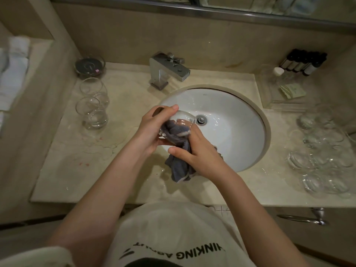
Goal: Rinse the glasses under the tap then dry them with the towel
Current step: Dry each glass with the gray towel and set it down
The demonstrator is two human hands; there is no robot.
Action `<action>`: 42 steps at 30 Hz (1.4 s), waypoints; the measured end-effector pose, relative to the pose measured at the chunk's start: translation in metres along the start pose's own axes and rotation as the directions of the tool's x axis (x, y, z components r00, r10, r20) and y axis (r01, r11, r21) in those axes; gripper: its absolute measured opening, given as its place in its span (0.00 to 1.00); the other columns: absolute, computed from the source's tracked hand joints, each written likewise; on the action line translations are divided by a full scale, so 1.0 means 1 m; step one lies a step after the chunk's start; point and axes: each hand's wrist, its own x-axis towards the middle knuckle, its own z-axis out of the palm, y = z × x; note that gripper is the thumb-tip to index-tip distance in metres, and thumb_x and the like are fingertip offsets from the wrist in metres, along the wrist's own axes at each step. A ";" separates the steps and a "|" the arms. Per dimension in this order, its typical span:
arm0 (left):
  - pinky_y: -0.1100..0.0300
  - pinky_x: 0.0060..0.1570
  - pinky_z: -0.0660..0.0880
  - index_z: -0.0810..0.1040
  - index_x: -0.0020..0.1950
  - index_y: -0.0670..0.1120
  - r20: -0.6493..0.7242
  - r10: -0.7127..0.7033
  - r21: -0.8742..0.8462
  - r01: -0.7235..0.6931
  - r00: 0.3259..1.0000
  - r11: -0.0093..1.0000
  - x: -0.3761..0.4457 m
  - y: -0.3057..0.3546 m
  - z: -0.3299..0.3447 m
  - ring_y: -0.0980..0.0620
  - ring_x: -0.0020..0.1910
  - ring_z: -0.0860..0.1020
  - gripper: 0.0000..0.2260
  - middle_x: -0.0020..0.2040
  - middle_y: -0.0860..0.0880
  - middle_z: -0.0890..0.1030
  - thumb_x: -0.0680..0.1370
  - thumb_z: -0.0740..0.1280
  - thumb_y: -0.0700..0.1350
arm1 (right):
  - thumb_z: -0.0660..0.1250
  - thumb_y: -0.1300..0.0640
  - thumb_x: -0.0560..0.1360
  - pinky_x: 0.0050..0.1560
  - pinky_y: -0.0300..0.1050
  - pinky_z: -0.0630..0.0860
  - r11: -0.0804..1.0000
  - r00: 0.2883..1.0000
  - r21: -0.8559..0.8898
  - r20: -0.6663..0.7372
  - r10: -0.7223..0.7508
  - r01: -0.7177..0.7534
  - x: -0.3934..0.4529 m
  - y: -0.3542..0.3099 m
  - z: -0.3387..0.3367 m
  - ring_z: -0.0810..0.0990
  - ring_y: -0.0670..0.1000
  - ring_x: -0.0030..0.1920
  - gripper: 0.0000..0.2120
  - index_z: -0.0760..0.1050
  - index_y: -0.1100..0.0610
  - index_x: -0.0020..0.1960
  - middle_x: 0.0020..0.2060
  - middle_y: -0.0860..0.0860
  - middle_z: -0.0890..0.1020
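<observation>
While the drying goes on over the basin, I read the layout from the left side of the frame. Two clear stemless glasses (92, 105) stand upright on the marble counter (119, 97) at left centre, just below a dark round dish (90, 66); I judge these to be one batch kept apart from the other, though I cannot tell whether they are finished or waiting. The chrome tap (169, 69) sits above centre with no water visible from its spout, which fits a drying step.

At centre, my left hand (154, 130) cradles the glass in hand (181, 120) on its side over the white sink (240, 132), presumably so drips fall into the bowl. Its fingers (167, 110) curl closely over the bowl of the glass, thumb beneath, holding it firmly. My right hand (196, 151) is closed on the grey towel (178, 151), fingers bunched narrow, pushing a wad of cloth into the mouth of the glass while the tail hangs toward the counter edge.

At right, a cluster of glasses (323, 151) crowds the counter, well apart from the left pair.
</observation>
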 end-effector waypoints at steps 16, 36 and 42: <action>0.53 0.30 0.79 0.74 0.51 0.46 0.051 -0.128 -0.161 0.135 0.990 0.978 0.001 0.005 -0.019 0.47 0.42 0.80 0.14 0.55 0.44 0.74 0.75 0.70 0.55 | 0.56 0.37 0.75 0.54 0.29 0.66 0.980 0.971 -0.173 -0.203 -0.129 0.094 0.004 -0.006 0.008 0.70 0.37 0.60 0.27 0.75 0.53 0.64 0.64 0.43 0.74; 0.63 0.42 0.75 0.78 0.48 0.53 0.263 0.423 0.319 -0.492 0.867 0.810 0.010 0.000 -0.030 0.60 0.43 0.78 0.17 0.43 0.61 0.79 0.66 0.70 0.62 | 0.70 0.71 0.72 0.45 0.40 0.78 0.721 0.982 0.680 -0.003 0.190 -0.137 0.009 -0.023 0.015 0.81 0.47 0.40 0.09 0.79 0.59 0.47 0.37 0.49 0.83; 0.63 0.25 0.67 0.77 0.45 0.49 0.130 0.067 0.621 -0.134 0.989 0.772 0.013 0.028 -0.033 0.58 0.22 0.73 0.21 0.36 0.53 0.78 0.74 0.65 0.67 | 0.73 0.65 0.71 0.43 0.43 0.78 0.823 0.978 0.559 -0.091 0.188 -0.106 0.014 -0.028 0.022 0.80 0.47 0.38 0.07 0.80 0.55 0.42 0.34 0.46 0.82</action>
